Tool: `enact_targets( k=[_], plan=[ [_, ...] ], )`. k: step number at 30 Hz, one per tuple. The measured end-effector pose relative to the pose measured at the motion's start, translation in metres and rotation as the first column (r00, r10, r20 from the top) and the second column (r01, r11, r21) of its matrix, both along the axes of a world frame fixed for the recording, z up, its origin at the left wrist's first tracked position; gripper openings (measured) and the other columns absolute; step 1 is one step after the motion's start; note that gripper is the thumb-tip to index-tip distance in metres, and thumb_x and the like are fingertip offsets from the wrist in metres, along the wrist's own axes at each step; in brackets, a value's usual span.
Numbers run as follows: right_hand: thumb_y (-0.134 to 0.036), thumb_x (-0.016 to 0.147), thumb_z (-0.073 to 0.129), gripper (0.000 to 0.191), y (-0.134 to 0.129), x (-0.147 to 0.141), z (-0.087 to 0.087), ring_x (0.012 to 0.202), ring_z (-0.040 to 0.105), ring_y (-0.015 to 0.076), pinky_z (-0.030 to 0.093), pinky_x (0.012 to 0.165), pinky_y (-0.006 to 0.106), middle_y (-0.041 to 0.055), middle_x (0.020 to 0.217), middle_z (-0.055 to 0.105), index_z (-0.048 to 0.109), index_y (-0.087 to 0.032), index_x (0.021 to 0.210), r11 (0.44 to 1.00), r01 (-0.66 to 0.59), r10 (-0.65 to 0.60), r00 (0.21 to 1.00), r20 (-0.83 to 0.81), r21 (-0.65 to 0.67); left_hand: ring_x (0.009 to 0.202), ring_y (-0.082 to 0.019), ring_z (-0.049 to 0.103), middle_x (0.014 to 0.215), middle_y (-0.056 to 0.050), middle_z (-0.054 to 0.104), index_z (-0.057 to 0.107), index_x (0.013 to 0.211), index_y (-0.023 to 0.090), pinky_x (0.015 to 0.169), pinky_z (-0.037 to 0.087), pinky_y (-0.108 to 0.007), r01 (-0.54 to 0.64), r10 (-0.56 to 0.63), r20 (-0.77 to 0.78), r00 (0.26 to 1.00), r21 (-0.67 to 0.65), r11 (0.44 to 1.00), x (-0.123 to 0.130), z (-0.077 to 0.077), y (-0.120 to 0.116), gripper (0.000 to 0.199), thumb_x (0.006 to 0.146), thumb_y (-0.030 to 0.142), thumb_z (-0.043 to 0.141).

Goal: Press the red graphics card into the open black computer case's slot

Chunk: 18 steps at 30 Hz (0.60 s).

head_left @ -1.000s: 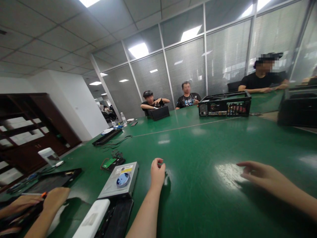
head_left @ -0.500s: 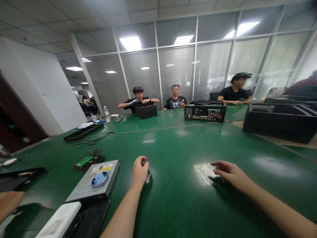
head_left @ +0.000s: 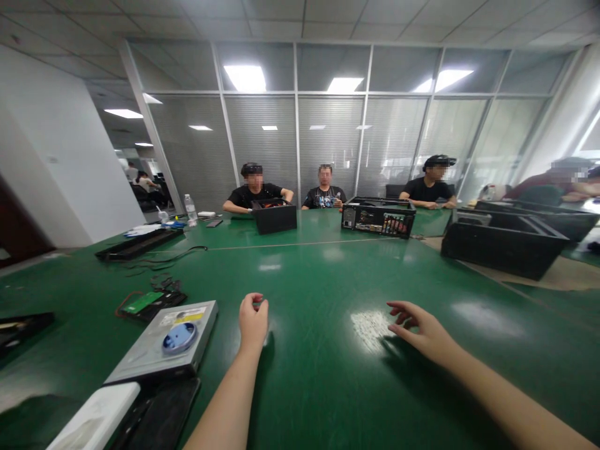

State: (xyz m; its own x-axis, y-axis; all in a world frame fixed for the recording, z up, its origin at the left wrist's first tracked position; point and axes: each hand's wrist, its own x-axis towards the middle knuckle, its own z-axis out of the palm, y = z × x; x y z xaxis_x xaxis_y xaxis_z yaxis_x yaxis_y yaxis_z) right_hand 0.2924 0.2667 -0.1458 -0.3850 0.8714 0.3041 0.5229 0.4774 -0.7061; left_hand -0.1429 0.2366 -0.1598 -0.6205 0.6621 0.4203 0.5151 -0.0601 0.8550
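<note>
My left hand (head_left: 254, 321) is over the green table (head_left: 309, 369), its fingers curled inward and nothing visible in them. To its left lies a silver optical drive (head_left: 145, 353) with a round bluish disc (head_left: 180, 338) on top. My right hand (head_left: 418, 327) hovers above the tabletop near a bright reflection, fingers apart and holding nothing. A wide stretch of table separates the two hands. Behind the drive sits a green circuit board (head_left: 143, 302) with dark parts and a red wire.
A white case (head_left: 100, 412) and a black panel (head_left: 164, 412) lie at the lower left. Across the table stand a black box (head_left: 275, 217), an open computer case (head_left: 377, 218) and a larger black case (head_left: 499, 247). Several people sit beyond.
The view has levelled and turned slightly, shifting the table items left. The person behind the black box has lowered their hands. The brown shape at the left edge is gone.
</note>
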Motion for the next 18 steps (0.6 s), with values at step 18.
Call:
enact_targets(
  k=[18],
  plan=[
    [-0.077,0.091,0.031,0.080,0.103,-0.205,0.163,0.122,0.057,0.0329,0.041,0.102,0.040,0.0176,0.135,0.060,0.059,-0.014,0.133,0.959,-0.255,0.119,0.756,0.643,0.122,0.130,-0.027,0.052,0.147,-0.008,0.050,0.054,0.135,0.029,0.105,0.039,-0.045,0.042,-0.138,0.541,0.830,0.186,0.982,-0.006,0.001,0.003,0.065,0.091,0.071,0.034]
  ],
)
